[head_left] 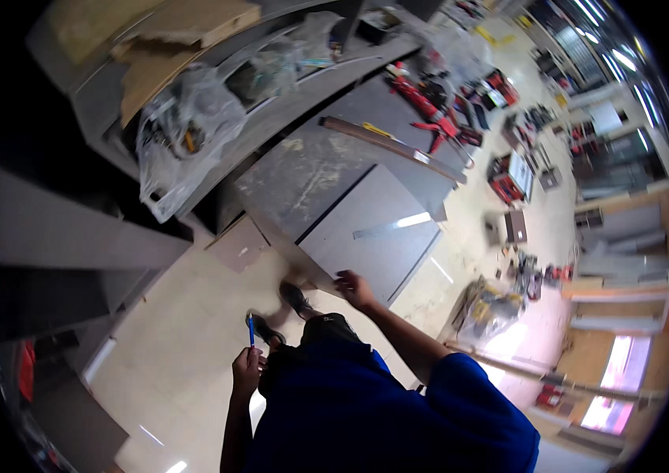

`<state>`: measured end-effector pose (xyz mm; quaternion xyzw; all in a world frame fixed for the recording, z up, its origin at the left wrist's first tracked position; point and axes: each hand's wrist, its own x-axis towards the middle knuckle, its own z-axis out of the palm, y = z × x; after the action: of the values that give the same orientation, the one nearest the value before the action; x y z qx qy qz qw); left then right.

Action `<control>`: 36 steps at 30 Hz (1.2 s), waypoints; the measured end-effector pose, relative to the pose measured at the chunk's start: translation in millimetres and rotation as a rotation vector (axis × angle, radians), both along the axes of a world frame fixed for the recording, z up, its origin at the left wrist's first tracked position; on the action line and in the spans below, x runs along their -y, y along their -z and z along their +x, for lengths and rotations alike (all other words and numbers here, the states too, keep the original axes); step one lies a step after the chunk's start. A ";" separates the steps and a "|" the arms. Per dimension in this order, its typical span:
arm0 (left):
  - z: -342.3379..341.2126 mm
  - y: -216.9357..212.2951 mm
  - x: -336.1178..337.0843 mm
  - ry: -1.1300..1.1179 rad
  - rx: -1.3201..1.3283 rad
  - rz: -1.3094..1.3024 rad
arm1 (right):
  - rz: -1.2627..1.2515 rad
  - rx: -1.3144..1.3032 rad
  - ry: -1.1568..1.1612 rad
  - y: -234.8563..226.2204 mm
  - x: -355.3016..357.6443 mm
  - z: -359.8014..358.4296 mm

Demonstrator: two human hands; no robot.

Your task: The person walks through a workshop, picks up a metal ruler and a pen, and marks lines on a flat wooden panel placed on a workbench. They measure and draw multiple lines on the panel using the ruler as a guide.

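Note:
My left hand [248, 369] hangs low over the floor, its fingers closed around a slim blue pen or pencil [252, 329] that points up and away from me. At the near edge of a square grey board [358, 256] is my right hand [356, 290], its fingers loosely spread with nothing in them. Whether it touches the board I cannot tell. A metal ruler [392, 226] lies across the board. Beneath the board is a larger dark worktop [295, 177], scuffed with pale dust. Farther back on it lie a long brown strip [386, 143] and a yellow utility knife [382, 132].
A red caulking gun [437, 118] rests at the worktop's far end. To the left, a shelf [248, 150] holds a clear plastic bag [188, 138] and cardboard [192, 27]. A red toolbox [512, 177] and a plastic-wrapped bundle [488, 307] sit on the floor to the right.

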<state>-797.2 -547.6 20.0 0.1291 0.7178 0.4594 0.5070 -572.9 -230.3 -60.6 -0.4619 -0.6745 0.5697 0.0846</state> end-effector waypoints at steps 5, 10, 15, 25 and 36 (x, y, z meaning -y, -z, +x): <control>-95.8 82.7 -74.1 0.343 -0.219 0.086 | 0.122 0.210 0.182 -23.6 17.5 104.2; -118.1 66.5 -252.9 0.602 -0.790 0.125 | 0.125 0.097 0.414 -14.5 45.2 129.9; -100.1 75.9 -333.5 0.652 -0.971 -0.101 | 0.085 -0.027 0.492 -18.6 36.2 114.5; -92.8 132.5 -381.8 0.562 -0.917 -0.099 | 0.518 0.127 0.296 -7.3 -108.2 120.7; 70.9 123.6 -252.6 0.259 0.614 -0.251 | 0.929 0.429 -0.437 7.0 -225.1 100.3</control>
<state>-726.3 -295.0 -103.6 0.0114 0.5605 0.3168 0.7651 -472.6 -5.2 -67.7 -0.3310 -0.9370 0.1098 0.0199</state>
